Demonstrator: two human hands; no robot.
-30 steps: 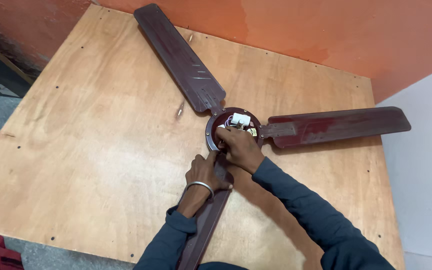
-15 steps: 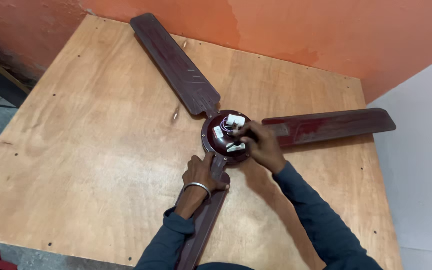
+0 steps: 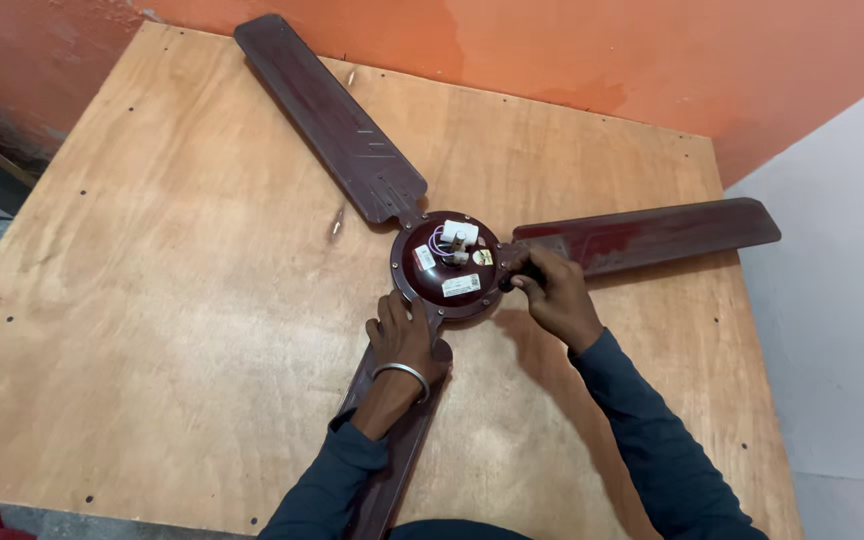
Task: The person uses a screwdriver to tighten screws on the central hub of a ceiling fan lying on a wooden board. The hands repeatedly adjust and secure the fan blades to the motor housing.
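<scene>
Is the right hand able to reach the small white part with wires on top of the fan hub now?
Probably yes. The right hand is at the hub's right edge, and the white part sits uncovered just beside it. The left hand stays at the lower rim, out of the way.

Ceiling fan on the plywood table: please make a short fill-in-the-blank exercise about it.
1. The ceiling fan has ____ blades.
2. The left hand wears a metal ____ on its wrist.
3. The right hand touches the hub's ____ edge, as the picture shows it.

Missing words: three; bangle; right
</scene>
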